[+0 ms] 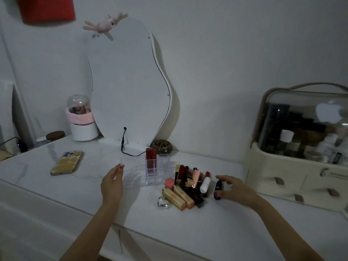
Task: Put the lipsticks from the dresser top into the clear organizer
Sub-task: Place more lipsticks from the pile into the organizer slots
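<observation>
A clear organizer (162,167) stands on the white dresser top (188,223) in front of the mirror, with two red lipsticks (151,161) upright in its back compartments. My left hand (112,182) grips the organizer's left edge. To the right lies a pile of lipsticks (188,185), gold, black, pink and white. My right hand (233,191) is at the pile's right side, fingers closing around a dark lipstick (218,187) that lies on the dresser.
A phone (66,162) lies face down at the left. A wavy mirror (128,81) with a black cable stands behind. A cream cosmetics case (301,176) fills the right. A heart-shaped glass piece (163,202) sits before the pile, a brass dish (162,146) behind the organizer.
</observation>
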